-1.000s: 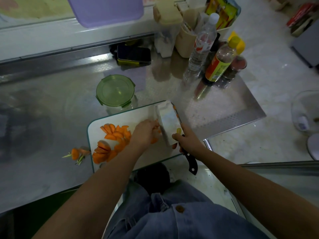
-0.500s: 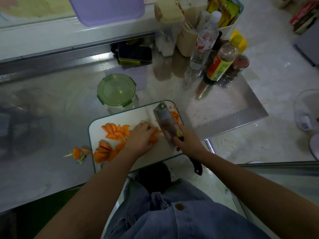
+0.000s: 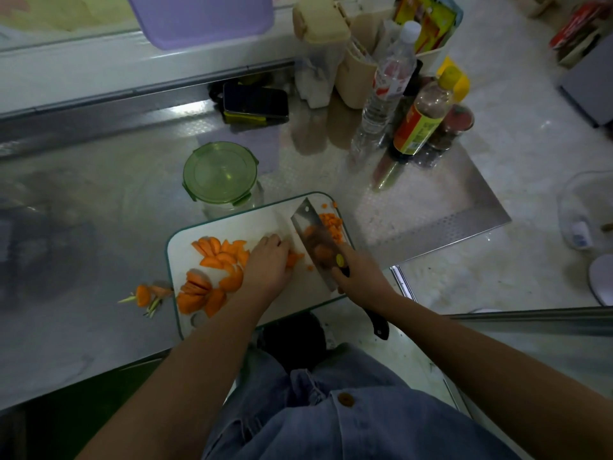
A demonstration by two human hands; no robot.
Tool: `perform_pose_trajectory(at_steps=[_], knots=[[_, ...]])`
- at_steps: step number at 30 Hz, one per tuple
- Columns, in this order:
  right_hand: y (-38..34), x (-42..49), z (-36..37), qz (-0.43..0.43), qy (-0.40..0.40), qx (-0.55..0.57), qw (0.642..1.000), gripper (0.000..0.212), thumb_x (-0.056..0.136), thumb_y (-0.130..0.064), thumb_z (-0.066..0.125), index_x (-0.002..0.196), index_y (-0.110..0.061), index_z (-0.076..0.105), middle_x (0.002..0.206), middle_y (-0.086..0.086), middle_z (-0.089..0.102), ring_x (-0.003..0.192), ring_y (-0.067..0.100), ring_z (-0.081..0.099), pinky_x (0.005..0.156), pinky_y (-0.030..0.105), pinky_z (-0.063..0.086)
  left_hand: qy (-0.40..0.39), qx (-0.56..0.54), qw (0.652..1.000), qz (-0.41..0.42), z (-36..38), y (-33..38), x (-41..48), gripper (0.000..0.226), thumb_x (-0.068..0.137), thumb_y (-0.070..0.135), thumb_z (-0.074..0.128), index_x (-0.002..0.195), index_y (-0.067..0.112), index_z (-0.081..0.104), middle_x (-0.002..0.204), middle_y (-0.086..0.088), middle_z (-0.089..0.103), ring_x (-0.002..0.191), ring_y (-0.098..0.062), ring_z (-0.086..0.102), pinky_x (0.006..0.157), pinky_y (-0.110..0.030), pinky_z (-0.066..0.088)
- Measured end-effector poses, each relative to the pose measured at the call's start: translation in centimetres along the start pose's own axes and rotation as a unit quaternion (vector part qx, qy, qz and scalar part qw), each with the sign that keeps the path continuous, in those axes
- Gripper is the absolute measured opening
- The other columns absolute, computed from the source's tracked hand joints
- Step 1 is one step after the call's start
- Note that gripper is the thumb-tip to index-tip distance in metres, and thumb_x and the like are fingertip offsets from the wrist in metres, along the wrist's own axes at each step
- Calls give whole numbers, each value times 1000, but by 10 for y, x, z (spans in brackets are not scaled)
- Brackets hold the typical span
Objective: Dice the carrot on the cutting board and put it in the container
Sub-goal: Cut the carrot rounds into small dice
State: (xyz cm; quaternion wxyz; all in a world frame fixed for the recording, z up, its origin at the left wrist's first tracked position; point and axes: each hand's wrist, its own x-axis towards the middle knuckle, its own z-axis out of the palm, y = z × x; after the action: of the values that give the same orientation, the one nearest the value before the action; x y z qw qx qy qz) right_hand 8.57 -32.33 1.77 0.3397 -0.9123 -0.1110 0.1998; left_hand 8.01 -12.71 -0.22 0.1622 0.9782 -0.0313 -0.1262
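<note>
The left hand (image 3: 270,263) has its grip curled down over a short stack of carrot strips (image 3: 294,258), fingertips pressing them to the cutting board (image 3: 232,224). The right hand (image 3: 360,277) has its grip wrapped tight round the handle of a cleaver (image 3: 313,239), the black handle end sticking out behind the wrist.

Far left, on the steel worktop (image 3: 99,200), lie the carrot top and stalk trimmings (image 3: 146,295), just off the board's edge. On the left half of the board are fanned carrot slices (image 3: 215,254), some near the front corner and some further back. Behind the board, just beside its far edge, stands the glass container (image 3: 220,174) with its green lid on. The cleaver's blade is tilted, broad face up, just right of the held strips. Diced carrot (image 3: 331,225) is heaped at the board's far right corner. Further back sit a dark phone (image 3: 255,99) and a cluster of bottles (image 3: 423,117).
</note>
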Motion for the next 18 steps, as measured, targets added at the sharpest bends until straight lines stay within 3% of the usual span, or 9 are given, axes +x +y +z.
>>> perform_pose_trajectory(at_steps=[8,13,18], knots=[[-12,-7,16,-33,20,-68,997,34,92,-17,49,125,-9,41,69,11,59,60,28,56,57,44,50,19,-26,998,-51,2,-6,-15,38,85,24,60,118,7,53,122,-15,50,111,-30,48,92,-35,39],[-12,-9,21,-18,33,-97,995,46,93,-15,47,137,-7,35,66,7,51,57,26,49,53,34,38,25,-35,997,-63,5,-6,-17,32,84,25,61,110,8,57,114,-14,52,107,-29,49,90,-36,38],[-11,-7,12,-25,37,-109,993,35,94,-17,47,126,-6,42,68,10,57,59,29,55,55,39,46,39,-52,996,-63,8,4,-12,31,89,27,56,113,9,57,116,-13,52,108,-29,49,91,-36,38]])
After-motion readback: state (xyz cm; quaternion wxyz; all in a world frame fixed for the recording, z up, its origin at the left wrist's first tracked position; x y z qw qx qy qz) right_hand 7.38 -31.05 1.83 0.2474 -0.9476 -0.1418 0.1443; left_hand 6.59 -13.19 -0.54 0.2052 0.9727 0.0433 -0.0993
